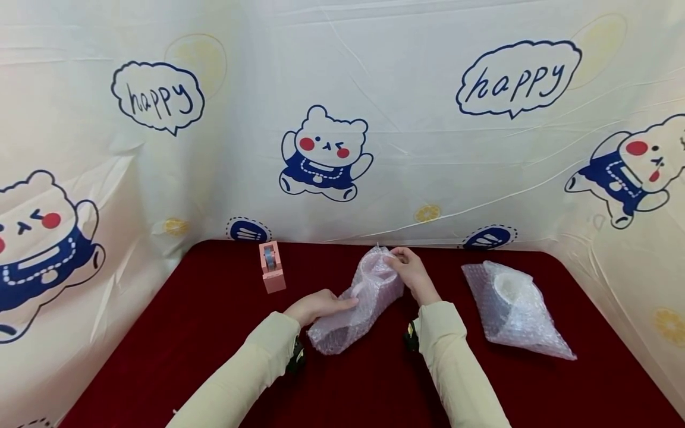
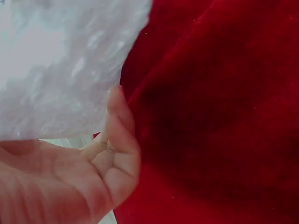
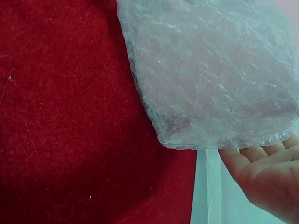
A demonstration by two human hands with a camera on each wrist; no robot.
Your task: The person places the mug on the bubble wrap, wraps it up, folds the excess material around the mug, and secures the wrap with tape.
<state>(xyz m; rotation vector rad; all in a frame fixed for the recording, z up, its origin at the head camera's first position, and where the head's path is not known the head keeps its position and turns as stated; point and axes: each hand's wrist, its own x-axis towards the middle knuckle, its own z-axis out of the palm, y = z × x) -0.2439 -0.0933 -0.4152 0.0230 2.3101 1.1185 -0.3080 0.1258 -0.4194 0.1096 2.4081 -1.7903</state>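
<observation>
From the head view I have the bubble bag [image 1: 369,300] mid-table, left hand [image 1: 321,304] pinching its side, right hand [image 1: 412,272] gripping its far end; I judge I'm settling the wrap, and next needs a gentle, steady hold. Its cup-like contents look blurred. The left wrist view hides the thumb; the right wrist view, some fingertips.

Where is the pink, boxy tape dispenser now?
In the head view, the dispenser sits toward the back of the dark red cloth, left of the handheld clear bubble-wrap bag.
</observation>
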